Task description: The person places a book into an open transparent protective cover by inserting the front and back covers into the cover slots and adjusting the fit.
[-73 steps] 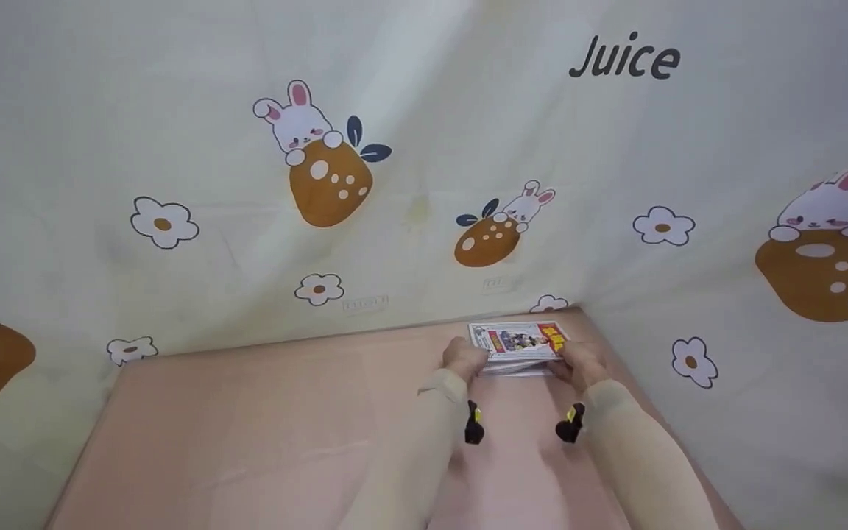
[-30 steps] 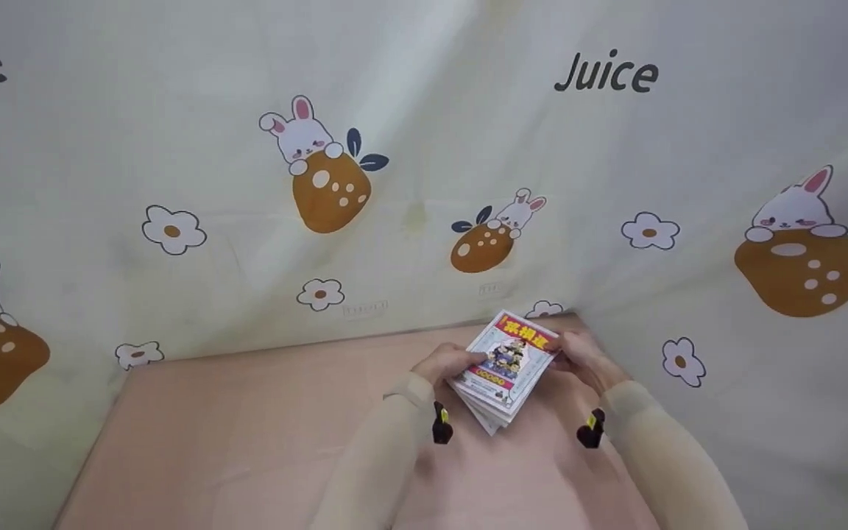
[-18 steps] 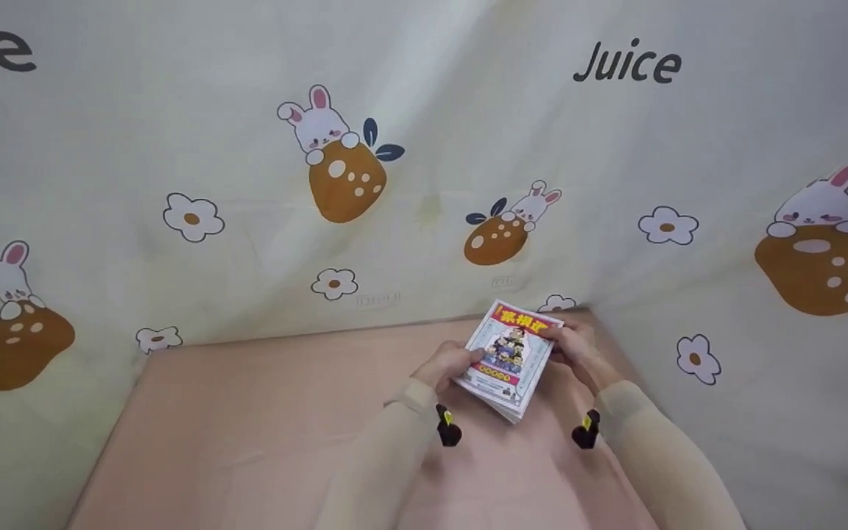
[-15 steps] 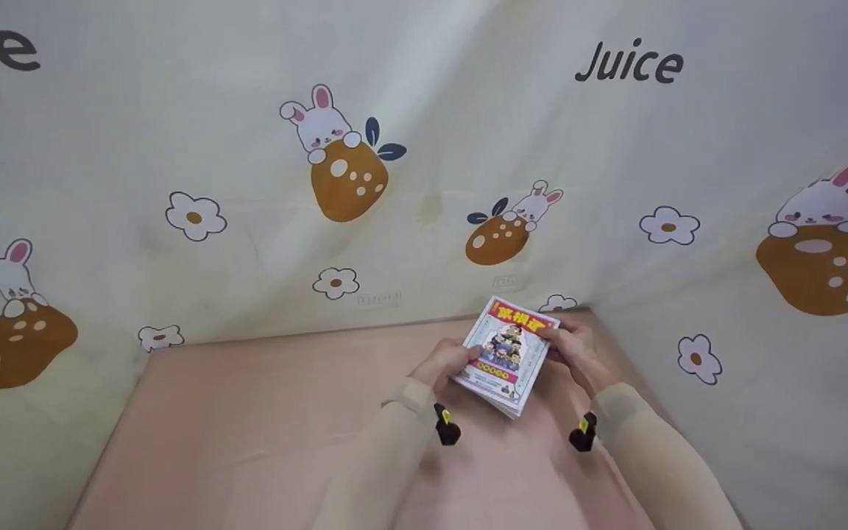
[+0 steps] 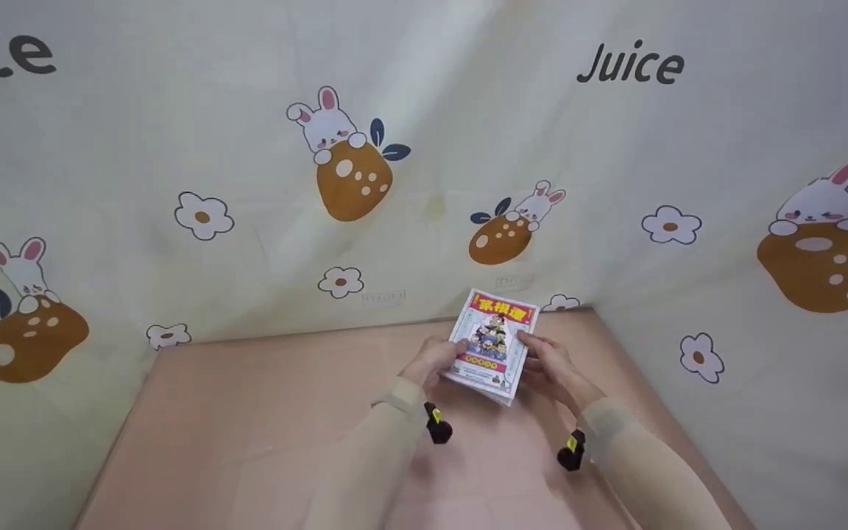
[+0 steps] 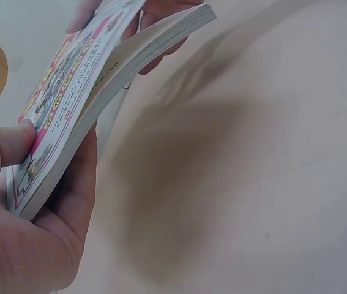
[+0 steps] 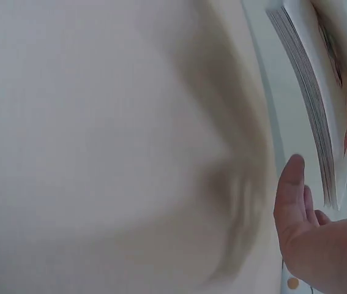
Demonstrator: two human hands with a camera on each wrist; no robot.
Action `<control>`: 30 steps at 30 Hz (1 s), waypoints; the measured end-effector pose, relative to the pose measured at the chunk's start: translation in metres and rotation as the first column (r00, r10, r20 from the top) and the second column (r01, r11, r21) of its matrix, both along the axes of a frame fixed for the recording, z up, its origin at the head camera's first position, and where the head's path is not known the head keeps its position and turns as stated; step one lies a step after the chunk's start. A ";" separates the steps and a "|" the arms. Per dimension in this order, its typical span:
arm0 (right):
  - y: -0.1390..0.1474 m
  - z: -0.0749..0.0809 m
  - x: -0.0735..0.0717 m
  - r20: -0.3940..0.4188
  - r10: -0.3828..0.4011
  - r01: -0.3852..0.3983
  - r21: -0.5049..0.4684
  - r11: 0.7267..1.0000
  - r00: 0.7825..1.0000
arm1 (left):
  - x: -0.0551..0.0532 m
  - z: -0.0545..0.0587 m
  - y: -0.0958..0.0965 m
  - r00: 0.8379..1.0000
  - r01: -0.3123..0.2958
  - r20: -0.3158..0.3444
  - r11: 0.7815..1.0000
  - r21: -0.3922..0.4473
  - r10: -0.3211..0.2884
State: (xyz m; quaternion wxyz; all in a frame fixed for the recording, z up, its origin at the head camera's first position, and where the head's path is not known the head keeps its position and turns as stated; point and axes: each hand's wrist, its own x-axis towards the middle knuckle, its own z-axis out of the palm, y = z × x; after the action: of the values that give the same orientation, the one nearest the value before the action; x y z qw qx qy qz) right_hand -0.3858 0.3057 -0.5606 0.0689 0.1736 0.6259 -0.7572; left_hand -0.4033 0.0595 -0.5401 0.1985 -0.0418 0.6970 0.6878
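Observation:
A paperback book [image 5: 494,346] with a colourful cartoon cover is held tilted above the pink table. My left hand [image 5: 430,359] grips its left side. In the left wrist view, the left thumb [image 6: 19,142] presses on the cover while the fingers support the back. My right hand [image 5: 555,368] pinches the cover's right edge, thumb on top. A gap shows between the front cover and the pages [image 6: 142,55]. In the right wrist view, the page block hangs beside the right fingers [image 7: 292,184]; the right thumb is hidden there.
The pink table surface [image 5: 269,419] runs back to a pale curtain [image 5: 424,96] printed with rabbits and flowers, which also closes off the right side. Each wrist carries a small black device with a yellow mark, on the left [image 5: 437,425] and the right [image 5: 571,449].
From lying sideways between both hands, the book has turned upright with its cover facing me. Lately it has shifted left, and the right thumb has moved lower along the cover's edge.

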 end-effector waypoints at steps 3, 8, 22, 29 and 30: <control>-0.011 -0.002 0.000 0.004 0.015 -0.015 -0.083 0.996 1.000 | 0.002 0.001 -0.004 1.000 -0.018 -0.001 1.000 0.002 0.018; -0.025 0.000 0.001 -0.051 -0.001 0.004 0.053 0.999 0.999 | 0.009 -0.001 -0.010 0.999 -0.052 0.006 0.999 -0.014 0.052; -0.055 0.005 -0.002 -0.075 0.011 0.010 0.274 0.962 0.997 | 0.024 -0.010 -0.024 0.987 -0.108 -0.123 0.993 -0.050 0.101; -0.078 0.009 0.002 -0.069 0.053 -0.028 0.328 0.944 0.996 | 0.029 -0.008 -0.037 0.975 -0.178 -0.144 0.982 -0.062 0.168; -0.081 0.010 0.003 -0.071 0.066 -0.039 0.338 0.941 0.995 | 0.029 -0.008 -0.040 0.975 -0.183 -0.145 0.981 -0.070 0.171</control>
State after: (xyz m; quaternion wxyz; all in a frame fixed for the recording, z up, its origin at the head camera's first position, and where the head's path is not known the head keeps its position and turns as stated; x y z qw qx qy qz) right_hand -0.3824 0.2247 -0.5509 0.0330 0.1352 0.7525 -0.6438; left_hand -0.3743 0.0199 -0.5481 0.0858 -0.0641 0.7305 0.6745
